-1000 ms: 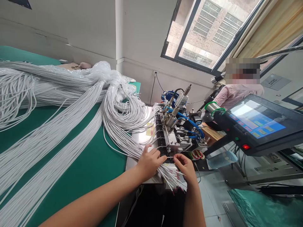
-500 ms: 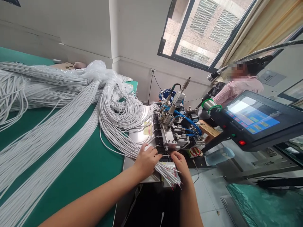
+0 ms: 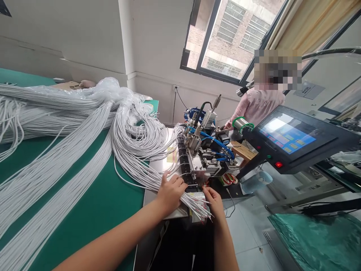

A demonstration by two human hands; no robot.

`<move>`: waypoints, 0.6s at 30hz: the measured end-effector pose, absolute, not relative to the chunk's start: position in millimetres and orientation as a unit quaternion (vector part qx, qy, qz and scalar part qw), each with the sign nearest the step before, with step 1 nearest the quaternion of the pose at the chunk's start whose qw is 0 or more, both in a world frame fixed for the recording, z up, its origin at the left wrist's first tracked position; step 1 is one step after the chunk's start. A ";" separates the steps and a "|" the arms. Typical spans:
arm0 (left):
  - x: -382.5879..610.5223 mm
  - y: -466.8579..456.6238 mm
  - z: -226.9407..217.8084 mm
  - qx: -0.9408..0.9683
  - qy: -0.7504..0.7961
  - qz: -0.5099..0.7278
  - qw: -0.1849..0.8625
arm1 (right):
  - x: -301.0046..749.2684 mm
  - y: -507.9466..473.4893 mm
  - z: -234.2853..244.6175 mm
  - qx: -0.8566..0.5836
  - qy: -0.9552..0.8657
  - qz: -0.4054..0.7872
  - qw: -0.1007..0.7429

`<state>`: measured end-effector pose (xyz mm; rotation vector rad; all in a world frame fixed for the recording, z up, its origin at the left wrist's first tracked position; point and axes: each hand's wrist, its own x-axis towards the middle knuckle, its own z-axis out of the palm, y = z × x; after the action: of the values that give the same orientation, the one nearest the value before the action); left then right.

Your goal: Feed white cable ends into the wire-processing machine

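Observation:
My left hand (image 3: 170, 191) lies curled over a bunch of thin white cables (image 3: 135, 150), pressing their stripped ends (image 3: 199, 207) against the metal plate (image 3: 158, 169) at the bench edge. My right hand (image 3: 213, 199) is pinched on one cable end just in front of the small machine (image 3: 204, 158) with its black feed track and blue air hoses. The cable ends fan out between my two hands, some with red tips.
Long bundles of white cable (image 3: 56, 150) cover the green bench (image 3: 107, 203), with clear plastic wrap (image 3: 113, 88) behind. A touchscreen panel (image 3: 287, 137) with a red button stands at the right. A person in a pink shirt (image 3: 259, 103) stands beyond the machine by the window.
The camera has swung a little to the right and down. My right hand moved from the cable fan toward the machine's front end. The person in pink has straightened up.

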<state>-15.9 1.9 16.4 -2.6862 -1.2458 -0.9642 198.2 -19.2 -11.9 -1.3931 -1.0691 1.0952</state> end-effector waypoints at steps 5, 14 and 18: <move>-16.7 1.3 15.3 -0.852 -0.412 -0.321 0.022 | 211.0 -32.4 -8.6 -0.578 -0.462 0.436 0.512; -15.5 1.1 16.3 -0.840 -0.378 -0.387 0.047 | 216.2 -37.7 10.6 -0.577 -0.492 0.415 0.502; -14.9 1.6 16.4 -0.838 -0.367 -0.400 0.060 | 207.4 -33.0 20.0 -0.544 -0.515 0.438 0.498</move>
<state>-14.9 1.6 16.4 -2.5361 -1.1096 -1.2116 207.4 -33.0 20.0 -1.3173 -1.2457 1.0595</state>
